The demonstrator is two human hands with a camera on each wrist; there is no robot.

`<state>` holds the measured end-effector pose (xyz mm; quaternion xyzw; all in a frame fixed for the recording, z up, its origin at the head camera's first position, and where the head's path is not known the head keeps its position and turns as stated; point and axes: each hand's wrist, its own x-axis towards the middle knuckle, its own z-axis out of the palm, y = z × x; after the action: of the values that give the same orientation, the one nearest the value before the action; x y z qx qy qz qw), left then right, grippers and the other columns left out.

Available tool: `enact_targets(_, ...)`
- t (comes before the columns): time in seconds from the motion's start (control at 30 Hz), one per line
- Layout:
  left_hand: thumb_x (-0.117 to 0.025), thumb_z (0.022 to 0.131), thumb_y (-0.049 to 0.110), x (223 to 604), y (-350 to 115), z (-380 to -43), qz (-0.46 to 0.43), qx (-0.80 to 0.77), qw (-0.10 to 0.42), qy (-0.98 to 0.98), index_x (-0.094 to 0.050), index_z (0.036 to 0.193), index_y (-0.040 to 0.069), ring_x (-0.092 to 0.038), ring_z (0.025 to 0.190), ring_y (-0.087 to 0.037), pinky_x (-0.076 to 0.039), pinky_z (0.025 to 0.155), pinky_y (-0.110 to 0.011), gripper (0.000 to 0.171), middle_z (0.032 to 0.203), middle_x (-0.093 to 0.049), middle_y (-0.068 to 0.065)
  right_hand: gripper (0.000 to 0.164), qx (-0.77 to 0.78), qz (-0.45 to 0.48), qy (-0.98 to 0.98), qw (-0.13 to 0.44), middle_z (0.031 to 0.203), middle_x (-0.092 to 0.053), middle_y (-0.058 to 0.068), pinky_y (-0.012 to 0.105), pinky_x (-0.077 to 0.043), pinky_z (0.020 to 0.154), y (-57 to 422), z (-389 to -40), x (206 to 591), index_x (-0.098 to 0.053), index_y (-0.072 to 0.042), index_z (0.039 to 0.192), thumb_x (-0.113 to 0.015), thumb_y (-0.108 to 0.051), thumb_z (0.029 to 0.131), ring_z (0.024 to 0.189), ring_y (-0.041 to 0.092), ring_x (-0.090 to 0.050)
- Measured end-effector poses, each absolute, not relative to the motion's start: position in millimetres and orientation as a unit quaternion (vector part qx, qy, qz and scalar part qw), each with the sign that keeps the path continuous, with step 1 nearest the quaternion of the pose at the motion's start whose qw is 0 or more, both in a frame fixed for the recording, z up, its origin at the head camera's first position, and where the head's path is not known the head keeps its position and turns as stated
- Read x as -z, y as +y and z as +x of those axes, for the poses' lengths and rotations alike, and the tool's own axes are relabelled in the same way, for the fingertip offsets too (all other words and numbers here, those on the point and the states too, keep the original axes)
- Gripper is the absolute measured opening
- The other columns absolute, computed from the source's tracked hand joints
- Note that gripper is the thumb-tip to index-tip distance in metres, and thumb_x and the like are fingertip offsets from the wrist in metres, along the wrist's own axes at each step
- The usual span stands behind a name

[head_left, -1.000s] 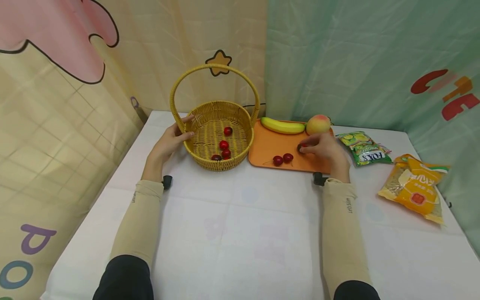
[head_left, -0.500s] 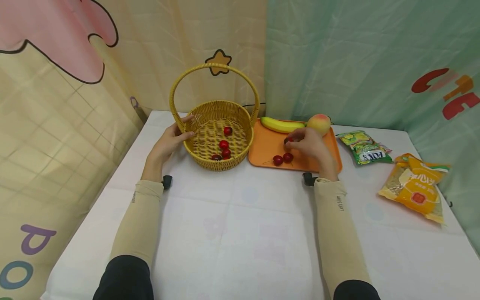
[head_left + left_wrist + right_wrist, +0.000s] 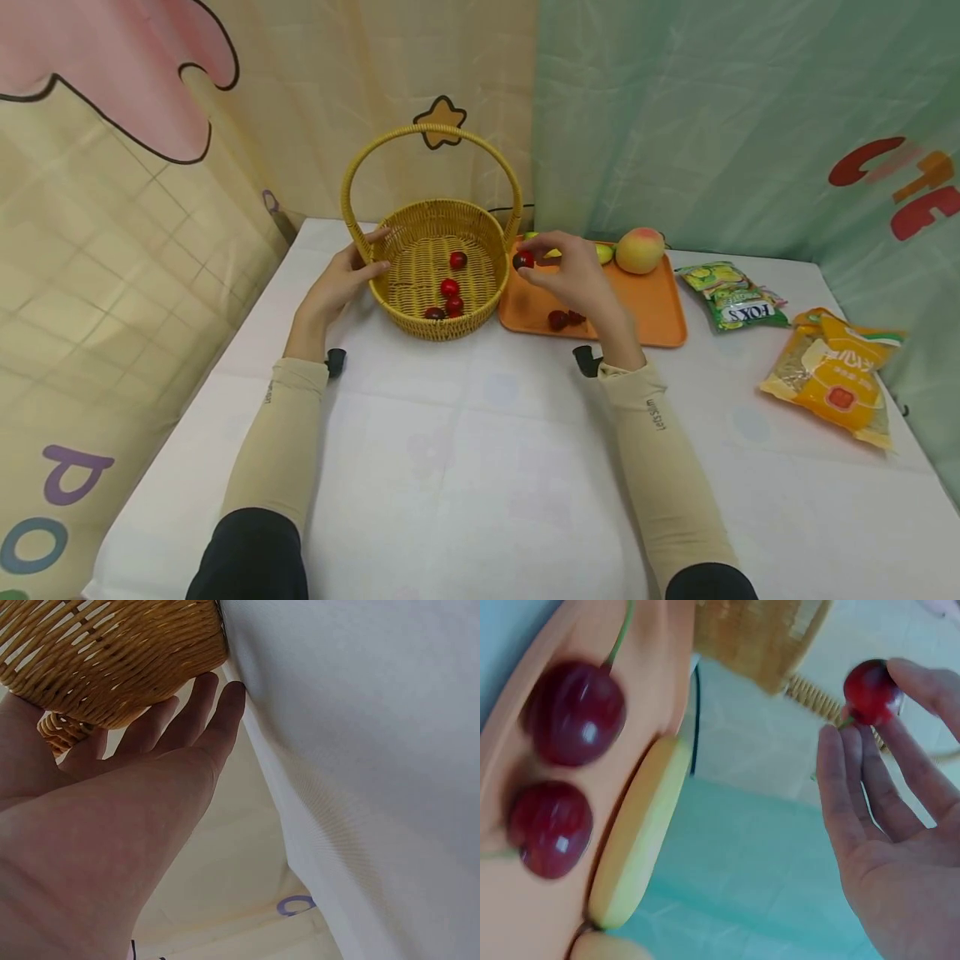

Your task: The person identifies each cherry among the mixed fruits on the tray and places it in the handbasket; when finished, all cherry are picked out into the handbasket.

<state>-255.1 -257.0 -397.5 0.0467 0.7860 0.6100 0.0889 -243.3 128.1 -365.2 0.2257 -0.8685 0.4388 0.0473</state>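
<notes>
My left hand holds the left side of the yellow wicker basket, thumb at the rim beside the handle's base. In the left wrist view, its fingers lie along the outside of the woven wall. Several red cherries lie inside. My right hand pinches a dark red cherry between thumb and fingertips, raised over the left end of the orange tray, just right of the basket. Two cherries with green stems rest on the tray, partly covered by the hand in the head view.
A banana and a peach sit along the tray's back edge. Right of the tray lie a green Fox's packet and an orange-yellow bag. Curtains hang behind the white-covered table.
My right hand has carried the cherry left and up, from the tray's right part towards the basket. The left hand and the basket have stayed in place.
</notes>
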Motion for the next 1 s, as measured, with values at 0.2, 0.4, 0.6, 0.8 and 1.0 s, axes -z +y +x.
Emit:
enact_targets(0.2, -0.064, 0.106, 0.016, 413.2, -262.5, -264.6, 0.055, -0.606, 0.077, 0.790, -0.038, 0.165, 0.027, -0.027, 0.160, -0.027, -0.020, 0.131, -0.048, 0.065, 0.175, -0.026, -0.006, 0.029, -0.423, 0.275, -0.862, 0.060, 0.120, -0.073, 0.011, 0.047, -0.057, 0.101, 104.1, -235.0, 365.8, -0.075, -0.005, 0.123, -0.079, -0.011, 0.094, 0.108, 0.029, -0.066)
enact_targets(0.4, -0.063, 0.106, 0.015, 413.4, -262.9, -264.5, 0.061, -0.607, 0.077, 0.789, -0.037, 0.165, 0.024, -0.026, 0.160, -0.028, -0.020, 0.131, -0.049, 0.065, 0.175, -0.025, -0.007, 0.033, -0.413, 0.292, -0.862, 0.039, 0.124, -0.073, 0.012, 0.045, -0.058, 0.100, 95.5, -234.4, 369.2, -0.074, -0.005, 0.127, -0.079, -0.010, 0.095, 0.114, 0.030, -0.065)
enact_targets(0.6, -0.064, 0.106, 0.016, 411.4, -262.3, -264.1, 0.064, -0.605, 0.075, 0.790, -0.037, 0.165, 0.024, -0.027, 0.160, -0.028, -0.021, 0.131, -0.050, 0.065, 0.175, -0.025, -0.007, 0.034, -0.418, 0.249, -0.873, 0.028, 0.130, -0.072, 0.013, 0.048, -0.057, 0.103, 118.8, -236.9, 360.7, -0.074, -0.006, 0.129, -0.079, -0.013, 0.095, 0.119, 0.031, -0.065)
enact_targets(0.8, -0.064, 0.106, 0.016, 411.3, -261.8, -264.4, 0.065, -0.603, 0.074, 0.791, -0.037, 0.165, 0.024, -0.026, 0.160, -0.028, -0.020, 0.131, -0.050, 0.066, 0.175, -0.025, -0.007, 0.036, -0.420, 0.203, -0.884, -0.022, 0.129, -0.072, 0.019, 0.051, -0.054, 0.106, 156.3, -245.5, 357.9, -0.073, -0.004, 0.129, -0.079, -0.018, 0.096, 0.121, 0.032, -0.063)
enact_targets(1.0, -0.065, 0.106, 0.015, 410.9, -262.4, -264.0, 0.063, -0.603, 0.072, 0.792, -0.038, 0.165, 0.023, -0.028, 0.159, -0.028, -0.020, 0.131, -0.049, 0.065, 0.174, -0.027, -0.008, 0.035, -0.388, 0.172, -0.904, -0.047, 0.129, -0.071, 0.020, 0.052, -0.052, 0.104, 185.6, -253.2, 360.8, -0.073, -0.005, 0.129, -0.077, -0.020, 0.098, 0.118, 0.033, -0.065)
